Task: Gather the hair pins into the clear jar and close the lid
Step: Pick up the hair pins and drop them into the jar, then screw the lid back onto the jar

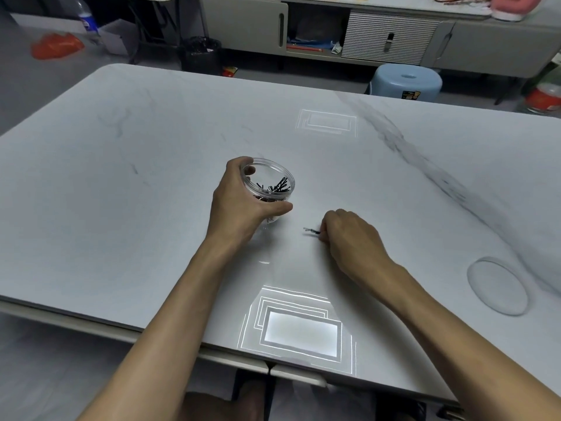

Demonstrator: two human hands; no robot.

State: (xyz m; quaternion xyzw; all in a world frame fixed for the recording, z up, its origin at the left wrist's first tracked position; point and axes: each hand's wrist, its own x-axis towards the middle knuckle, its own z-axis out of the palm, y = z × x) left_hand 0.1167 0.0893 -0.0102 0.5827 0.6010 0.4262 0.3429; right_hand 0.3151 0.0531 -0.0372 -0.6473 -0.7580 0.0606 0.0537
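Observation:
A clear round jar [274,177] stands open near the middle of the white marble table [121,192], with several black hair pins [277,186] inside. My left hand [239,202] grips the jar from its left side, thumb in front and fingers behind. To the right, my right hand [349,235] is curled over the tabletop and pinches a black hair pin [311,230] whose blurred tip sticks out to the left. The clear lid [498,285] lies flat at the table's right edge.
Bright reflections of ceiling lights sit on the table's near and far parts. Beyond the far edge are a blue stool [406,82], a black bin [202,54] and grey cabinets [334,28].

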